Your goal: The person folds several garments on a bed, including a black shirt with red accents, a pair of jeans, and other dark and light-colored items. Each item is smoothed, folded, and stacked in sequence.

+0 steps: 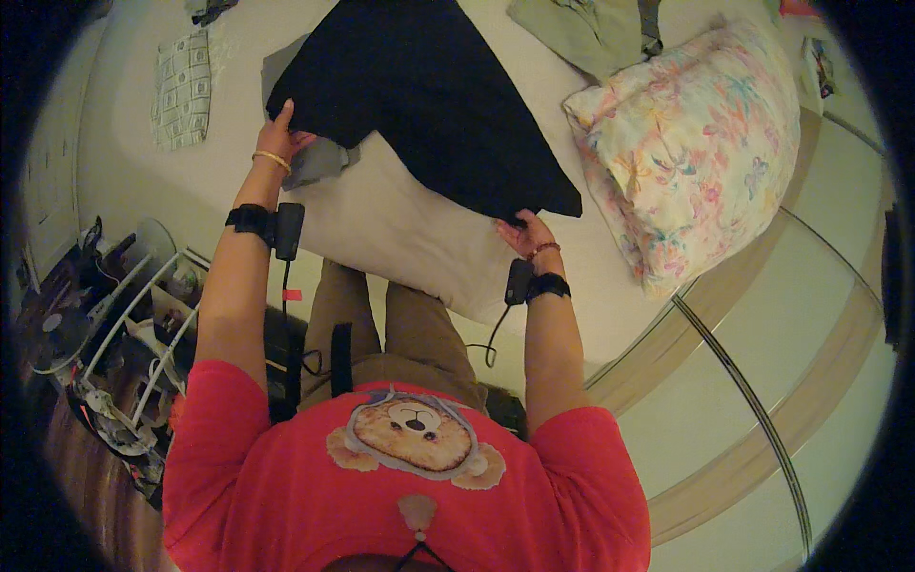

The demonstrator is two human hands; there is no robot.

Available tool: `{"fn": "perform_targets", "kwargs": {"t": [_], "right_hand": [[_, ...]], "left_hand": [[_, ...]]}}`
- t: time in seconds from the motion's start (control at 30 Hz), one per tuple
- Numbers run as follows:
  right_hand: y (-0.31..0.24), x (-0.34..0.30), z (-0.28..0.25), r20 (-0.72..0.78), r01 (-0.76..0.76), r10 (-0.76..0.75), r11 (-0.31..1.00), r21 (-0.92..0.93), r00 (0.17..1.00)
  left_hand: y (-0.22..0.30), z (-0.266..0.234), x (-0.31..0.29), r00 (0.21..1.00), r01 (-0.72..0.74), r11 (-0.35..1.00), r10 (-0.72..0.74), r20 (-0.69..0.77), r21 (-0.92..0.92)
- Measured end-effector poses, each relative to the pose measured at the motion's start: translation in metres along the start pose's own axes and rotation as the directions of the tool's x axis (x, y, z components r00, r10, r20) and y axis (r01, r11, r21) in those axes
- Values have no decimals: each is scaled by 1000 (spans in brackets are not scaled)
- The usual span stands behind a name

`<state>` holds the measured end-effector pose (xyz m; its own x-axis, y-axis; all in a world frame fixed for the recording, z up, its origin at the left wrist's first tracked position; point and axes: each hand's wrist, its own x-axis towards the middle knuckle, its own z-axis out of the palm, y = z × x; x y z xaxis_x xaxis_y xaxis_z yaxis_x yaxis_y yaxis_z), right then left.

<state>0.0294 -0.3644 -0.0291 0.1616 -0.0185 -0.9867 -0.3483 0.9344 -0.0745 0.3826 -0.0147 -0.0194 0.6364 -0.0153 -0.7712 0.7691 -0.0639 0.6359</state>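
Observation:
A large black garment (pixel 429 91) lies spread on a cream bed (pixel 400 229). My left hand (pixel 289 133) grips its near-left corner, and my right hand (pixel 522 232) pinches its near-right corner. Both arms are stretched out over the bed edge. A grey cloth (pixel 319 160) shows from under the black garment by my left hand. Each wrist carries a black strap with a small device and cable.
A floral pillow (pixel 696 143) lies on the bed's right side. A checked cloth (pixel 183 88) and an olive garment (pixel 596 29) lie farther back. A white wire rack (pixel 143 324) with clutter stands at my left. Pale tiled floor (pixel 762 381) is on the right.

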Motion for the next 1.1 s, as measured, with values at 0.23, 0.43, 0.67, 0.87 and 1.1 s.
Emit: {"fn": "perform_targets", "kwargs": {"t": [0.23, 0.43, 0.67, 0.87, 1.1], "right_hand": [[63, -54, -81, 4, 151, -180, 810, -567, 984], [82, -51, -94, -216, -157, -122, 371, -915, 969], [42, -12, 33, 283, 533, -739, 119, -838, 611], [83, 29, 132, 522, 591, -286, 275, -758, 803], [99, 35, 135, 575, 577, -126, -24, -816, 808]], "left_hand": [[9, -13, -4, 983, -176, 963, 159, 96, 205], [13, -3, -30, 997, -65, 985, 56, 59, 162], [35, 13, -50, 996, -89, 986, 86, 30, 144], [56, 98, -59, 975, -190, 966, 206, 84, -174], [43, 149, -3, 901, -384, 900, 315, 297, 208]]}}
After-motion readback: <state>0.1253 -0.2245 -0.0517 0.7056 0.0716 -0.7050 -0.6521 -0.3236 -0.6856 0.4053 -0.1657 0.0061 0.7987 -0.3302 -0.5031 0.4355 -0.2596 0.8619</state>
